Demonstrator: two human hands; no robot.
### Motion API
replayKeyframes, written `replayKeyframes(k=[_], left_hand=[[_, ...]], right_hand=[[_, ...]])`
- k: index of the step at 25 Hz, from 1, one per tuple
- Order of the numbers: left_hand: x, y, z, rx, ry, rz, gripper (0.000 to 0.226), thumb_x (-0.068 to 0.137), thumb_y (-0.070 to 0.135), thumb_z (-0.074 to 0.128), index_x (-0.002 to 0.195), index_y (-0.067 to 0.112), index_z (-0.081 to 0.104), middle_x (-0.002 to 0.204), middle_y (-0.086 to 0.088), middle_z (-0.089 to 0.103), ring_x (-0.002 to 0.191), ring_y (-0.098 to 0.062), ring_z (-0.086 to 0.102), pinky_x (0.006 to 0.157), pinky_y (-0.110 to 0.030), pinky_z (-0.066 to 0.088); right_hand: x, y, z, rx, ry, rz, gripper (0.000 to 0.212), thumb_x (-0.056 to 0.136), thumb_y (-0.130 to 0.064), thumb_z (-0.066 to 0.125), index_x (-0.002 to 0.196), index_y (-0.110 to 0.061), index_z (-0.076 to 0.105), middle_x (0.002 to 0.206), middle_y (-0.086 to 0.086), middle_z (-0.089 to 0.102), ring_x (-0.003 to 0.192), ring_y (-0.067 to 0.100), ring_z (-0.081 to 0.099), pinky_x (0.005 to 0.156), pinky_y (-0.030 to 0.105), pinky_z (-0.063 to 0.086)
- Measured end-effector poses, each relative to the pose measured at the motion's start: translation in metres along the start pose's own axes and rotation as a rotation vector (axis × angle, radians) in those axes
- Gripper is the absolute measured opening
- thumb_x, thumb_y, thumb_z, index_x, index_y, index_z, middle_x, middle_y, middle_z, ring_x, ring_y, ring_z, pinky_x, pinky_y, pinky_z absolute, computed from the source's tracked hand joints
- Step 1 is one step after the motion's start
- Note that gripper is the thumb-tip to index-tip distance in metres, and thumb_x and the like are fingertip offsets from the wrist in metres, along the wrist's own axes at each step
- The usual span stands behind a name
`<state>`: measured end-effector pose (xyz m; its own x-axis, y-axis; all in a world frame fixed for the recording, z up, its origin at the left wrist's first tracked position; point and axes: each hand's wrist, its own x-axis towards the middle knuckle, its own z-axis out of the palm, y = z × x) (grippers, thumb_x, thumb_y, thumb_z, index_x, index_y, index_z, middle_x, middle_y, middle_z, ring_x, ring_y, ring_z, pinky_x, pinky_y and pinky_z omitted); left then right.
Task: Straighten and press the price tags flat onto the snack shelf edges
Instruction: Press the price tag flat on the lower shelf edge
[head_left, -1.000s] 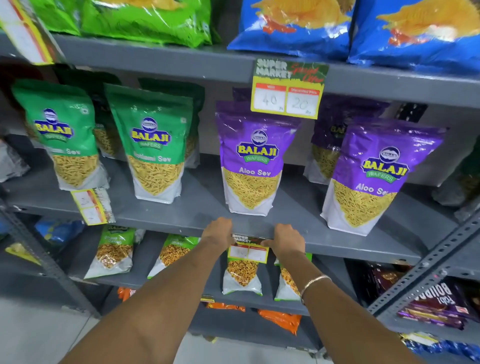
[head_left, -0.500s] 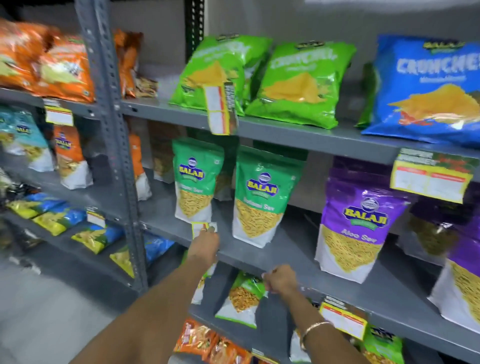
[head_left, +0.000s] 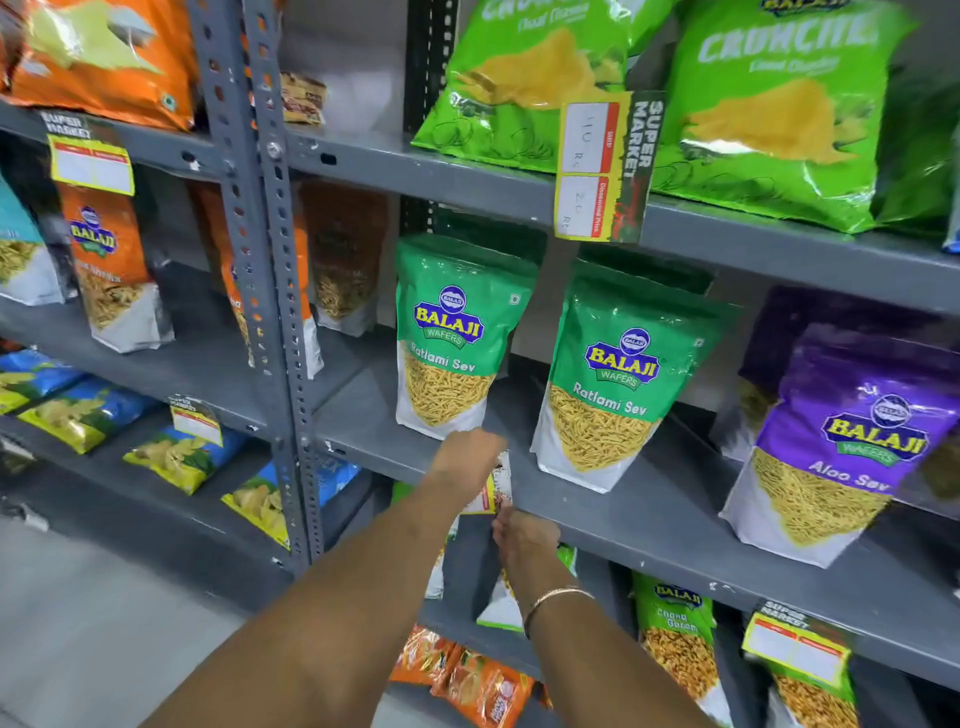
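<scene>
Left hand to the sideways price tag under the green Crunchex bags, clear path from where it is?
Probably yes. The left hand is at the lower tag below the Ratlami Sev pouch; the sideways tag hangs on the shelf's front edge, open air before it, nothing overlapping.

Bright, even light (glare on packets), slight motion blur.

Left hand (head_left: 470, 460) on the upper end of a twisted price tag (head_left: 498, 486) at the grey shelf edge (head_left: 675, 540); right hand (head_left: 524, 538) touching its lower end. Tag stands turned on end. Green Ratlami Sev pouch (head_left: 452, 338) upright just above. Another price tag (head_left: 605, 166), also turned sideways, hangs on the shelf above.
</scene>
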<state>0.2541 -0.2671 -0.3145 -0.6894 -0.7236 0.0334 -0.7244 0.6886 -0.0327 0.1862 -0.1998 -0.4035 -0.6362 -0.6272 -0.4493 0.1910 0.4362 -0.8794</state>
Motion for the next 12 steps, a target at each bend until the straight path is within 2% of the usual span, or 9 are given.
replayKeyframes(k=[1,2,3,5,7,9,12], left_hand=[[-0.003,-0.001,0.002,-0.007,0.019,-0.030,0.029,0.090,-0.006,0.047,0.114,0.003,0.060,0.119,-0.018,0.063,0.113,-0.036,0.059,0.089,-0.041,0.050],[-0.006,-0.004,0.006,-0.008,0.050,-0.061,0.030,0.089,-0.008,0.047,0.113,0.002,0.061,0.122,-0.017,0.060,0.115,-0.034,0.057,0.091,-0.040,0.049],[-0.011,-0.009,0.012,-0.046,0.076,-0.116,0.030,0.089,-0.008,0.047,0.115,0.000,0.060,0.126,-0.016,0.057,0.118,-0.033,0.054,0.094,-0.038,0.048],[-0.019,-0.024,0.029,-0.203,0.043,-0.295,0.028,0.094,-0.002,0.047,0.119,-0.003,0.059,0.130,-0.017,0.055,0.122,-0.031,0.052,0.100,-0.035,0.046],[-0.027,-0.035,0.048,-0.407,-0.022,-0.459,0.024,0.095,0.004,0.050,0.110,-0.007,0.066,0.121,-0.022,0.064,0.114,-0.032,0.060,0.095,-0.036,0.049],[-0.032,-0.040,0.061,-0.626,-0.029,-0.583,0.023,0.092,0.007,0.057,0.097,-0.013,0.068,0.109,-0.030,0.068,0.105,-0.037,0.065,0.088,-0.042,0.051],[-0.027,-0.039,0.074,-0.772,-0.014,-0.627,0.027,0.091,0.009,0.059,0.092,-0.017,0.066,0.105,-0.036,0.067,0.104,-0.040,0.064,0.085,-0.044,0.051]], right_hand=[[0.003,0.001,0.002,-0.001,0.042,0.003,0.020,0.089,-0.008,0.058,0.071,-0.008,0.065,0.060,0.001,0.075,0.073,0.023,0.068,0.068,0.023,0.048],[0.003,0.001,0.005,-0.042,0.123,-0.017,0.028,0.085,-0.010,0.064,0.057,-0.011,0.059,0.050,-0.002,0.070,0.071,0.023,0.063,0.068,0.026,0.047],[-0.003,0.000,0.005,-0.128,0.180,-0.063,0.031,0.082,-0.011,0.068,0.053,-0.011,0.056,0.055,0.003,0.070,0.073,0.024,0.062,0.069,0.028,0.046],[-0.021,-0.002,0.005,-0.267,0.212,-0.149,0.024,0.083,-0.005,0.065,0.061,-0.010,0.058,0.078,0.017,0.074,0.080,0.026,0.066,0.066,0.026,0.043],[-0.035,0.000,0.005,-0.384,0.199,-0.241,0.022,0.086,0.000,0.056,0.066,-0.010,0.059,0.087,0.018,0.074,0.083,0.023,0.067,0.062,0.025,0.040],[-0.031,-0.001,0.005,-0.495,0.233,-0.323,0.023,0.088,-0.002,0.051,0.068,-0.011,0.059,0.091,0.015,0.073,0.088,0.027,0.069,0.066,0.032,0.049],[-0.018,-0.006,0.006,-0.639,0.274,-0.403,0.019,0.090,-0.006,0.048,0.082,-0.006,0.065,0.098,0.015,0.070,0.090,0.032,0.067,0.070,0.033,0.051]])
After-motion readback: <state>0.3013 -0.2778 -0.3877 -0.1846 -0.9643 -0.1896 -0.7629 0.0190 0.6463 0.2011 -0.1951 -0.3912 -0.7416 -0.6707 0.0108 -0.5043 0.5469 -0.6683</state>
